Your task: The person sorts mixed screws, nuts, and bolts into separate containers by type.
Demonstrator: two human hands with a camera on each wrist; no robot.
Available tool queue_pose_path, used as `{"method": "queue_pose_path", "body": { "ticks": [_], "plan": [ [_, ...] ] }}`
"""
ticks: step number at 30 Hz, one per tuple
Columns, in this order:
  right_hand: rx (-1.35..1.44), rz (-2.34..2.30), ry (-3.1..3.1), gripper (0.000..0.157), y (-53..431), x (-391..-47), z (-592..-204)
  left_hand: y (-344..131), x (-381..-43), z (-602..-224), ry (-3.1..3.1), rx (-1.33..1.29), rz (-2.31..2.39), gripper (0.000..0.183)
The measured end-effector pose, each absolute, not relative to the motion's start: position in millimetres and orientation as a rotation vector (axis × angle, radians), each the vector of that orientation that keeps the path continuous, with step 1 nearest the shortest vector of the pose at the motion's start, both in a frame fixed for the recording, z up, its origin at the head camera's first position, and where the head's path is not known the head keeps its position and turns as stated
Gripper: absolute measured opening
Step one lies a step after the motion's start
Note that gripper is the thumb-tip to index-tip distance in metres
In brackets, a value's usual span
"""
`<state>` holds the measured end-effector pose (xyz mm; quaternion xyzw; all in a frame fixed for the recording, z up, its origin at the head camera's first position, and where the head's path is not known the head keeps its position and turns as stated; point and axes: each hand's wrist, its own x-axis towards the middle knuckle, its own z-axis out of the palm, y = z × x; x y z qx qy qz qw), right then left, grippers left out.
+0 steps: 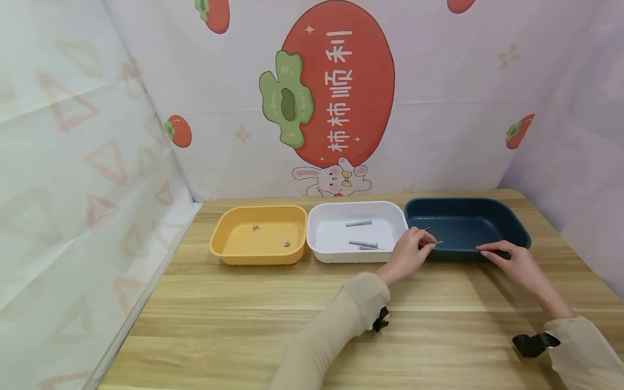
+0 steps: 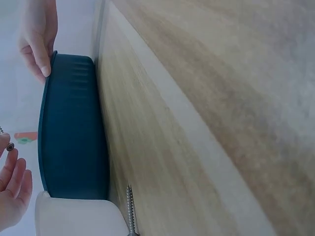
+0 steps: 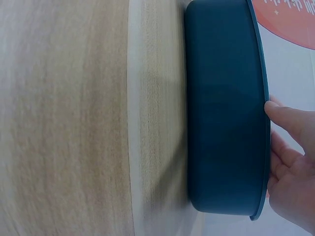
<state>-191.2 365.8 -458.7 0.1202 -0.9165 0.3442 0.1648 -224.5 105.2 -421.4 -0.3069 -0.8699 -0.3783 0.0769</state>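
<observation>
My left hand (image 1: 408,252) pinches a small screw (image 2: 10,146) between thumb and fingertips, over the near left part of the dark blue tray (image 1: 504,238). The screw's tip pokes out to the right of the fingers. My right hand (image 1: 518,265) holds the front rim of that tray, thumb outside and fingers inside, as the right wrist view (image 3: 290,162) shows. In the left wrist view, a threaded screw (image 2: 131,209) lies on the table close in front of the white tray (image 2: 74,216); my left arm hides that spot in the head view.
Several long bolts (image 1: 363,244) lie in the white tray. To its left, a yellow tray (image 1: 258,259) holds two small nuts (image 1: 286,244). All three trays stand side by side along the back of the wooden table (image 1: 219,325), before a printed cloth backdrop (image 1: 234,168).
</observation>
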Motion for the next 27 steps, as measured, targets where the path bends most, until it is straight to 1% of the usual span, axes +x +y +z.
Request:
{"method": "queue_pose_path", "body": {
  "ticks": [3,6,27],
  "plan": [
    [0.352,0.994,-2.617,0.017,350.5,-180.9,-439.0,106.1,-226.9,-422.1,-2.622,-0.897,-1.129,0.009],
    [0.337,1.005,-2.614,0.016,342.7,-175.6,-430.3,106.5,-228.2,-421.9,-2.632,-0.892,-1.120,0.009],
    [0.378,0.984,-2.620,0.017,340.5,-172.7,-423.8,110.4,-233.7,-422.9,-2.665,-0.854,-1.056,0.008]
  ]
}}
